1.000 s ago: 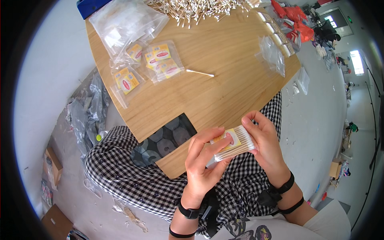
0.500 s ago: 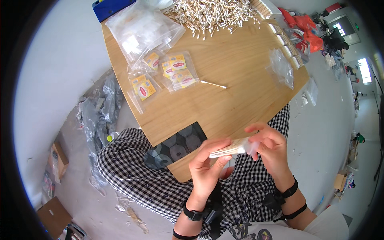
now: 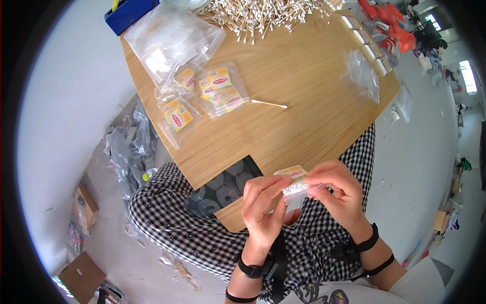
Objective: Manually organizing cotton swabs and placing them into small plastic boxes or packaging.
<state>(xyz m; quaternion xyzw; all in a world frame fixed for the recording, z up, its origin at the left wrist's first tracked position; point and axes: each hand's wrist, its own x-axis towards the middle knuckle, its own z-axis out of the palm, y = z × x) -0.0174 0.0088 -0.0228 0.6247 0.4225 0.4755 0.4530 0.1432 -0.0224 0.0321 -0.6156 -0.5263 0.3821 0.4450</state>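
Note:
Above my lap, both hands hold a small clear plastic bag of cotton swabs (image 3: 295,188), whose white tips face me. A yellow card (image 3: 291,172) shows at the far side of the bag. My left hand (image 3: 263,205) is closed on its left side, thumb below and fingers on top. With thumb and fingertips, my right hand (image 3: 338,192) pinches the bag's right edge. One loose cotton swab (image 3: 269,104) lies on the wooden table (image 3: 304,124) beyond my hands. To its left lie clear bags with yellow cards (image 3: 221,90).
A large heap of cotton swabs (image 3: 263,14) covers the table's far end. A pile of clear bags (image 3: 172,40) lies far left, beside a blue container (image 3: 130,14). More clear bags (image 3: 362,76) and a row of filled packs (image 3: 371,48) line the right edge.
The swab bag has turned in my hands, so the swab tips and yellow card now show instead of its side. My right hand has shifted along the bag's edge. The view has tilted slightly.

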